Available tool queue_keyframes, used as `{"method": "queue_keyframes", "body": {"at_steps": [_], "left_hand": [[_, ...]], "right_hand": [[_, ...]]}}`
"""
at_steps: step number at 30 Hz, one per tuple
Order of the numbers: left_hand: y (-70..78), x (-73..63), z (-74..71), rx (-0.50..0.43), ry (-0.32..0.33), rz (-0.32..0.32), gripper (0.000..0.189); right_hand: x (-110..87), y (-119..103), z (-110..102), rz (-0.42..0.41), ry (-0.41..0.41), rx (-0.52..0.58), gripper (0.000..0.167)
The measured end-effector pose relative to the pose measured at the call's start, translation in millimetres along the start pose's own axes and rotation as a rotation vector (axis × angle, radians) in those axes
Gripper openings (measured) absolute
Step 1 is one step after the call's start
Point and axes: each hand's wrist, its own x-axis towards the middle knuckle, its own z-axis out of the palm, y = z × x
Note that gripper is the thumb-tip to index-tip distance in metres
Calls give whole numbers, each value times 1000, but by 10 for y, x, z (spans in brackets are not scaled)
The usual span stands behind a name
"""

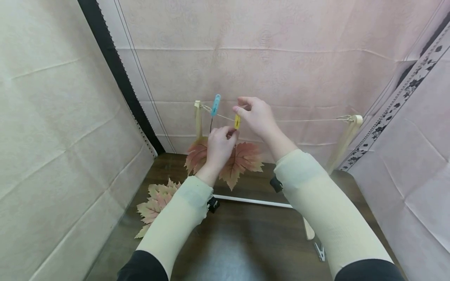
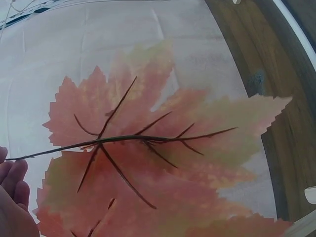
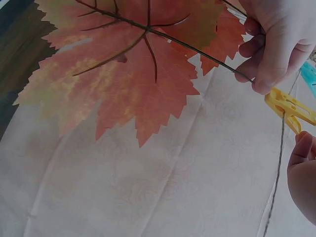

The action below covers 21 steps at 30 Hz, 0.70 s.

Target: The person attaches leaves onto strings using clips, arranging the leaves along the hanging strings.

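My left hand (image 1: 219, 145) pinches the dark stem of a reddish artificial maple leaf (image 1: 243, 160) just below the line. In the left wrist view the leaf (image 2: 163, 148) spreads away from the fingertips, its veins dark. My right hand (image 1: 259, 119) holds a yellow clothespin (image 1: 237, 121) by its upper end. As the right wrist view shows, the clothespin (image 3: 291, 109) sits over the string (image 3: 280, 168), its tip right at the stem and my left fingertips. To the left, a blue clothespin (image 1: 216, 104) is on the line above a second reddish leaf (image 1: 195, 155), partly hidden by my left hand.
The string runs between a left wooden post (image 1: 198, 121) and a right one (image 1: 346, 140). Pale leaves (image 1: 154, 207) lie on the dark table at left. A white rod (image 1: 253, 201) crosses the table, and a grey clothespin (image 1: 320, 251) lies near my right forearm.
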Motion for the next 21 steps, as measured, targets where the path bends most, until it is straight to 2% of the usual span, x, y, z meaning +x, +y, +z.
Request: {"method": "queue_keyframes", "body": {"at_steps": [6, 10, 16, 19, 21], "left_hand": [[-15, -18, -33, -32, 0, -6, 21], [-18, -47, -21, -59, -9, -5, 23], [-61, -82, -81, -76, 85, -2, 23], [-63, -102, -78, -93, 86, 11, 26], [-84, -125, -96, -97, 60, 18, 31]], "right_hand": [[-15, 22, -12, -7, 7, 10, 50], [-69, 73, -56, 17, 22, 5, 49], [-110, 112, -20, -38, 49, 21, 48], [-161, 151, 9, -72, 107, 60, 46], [-200, 169, 55, -94, 147, 88, 44]]}}
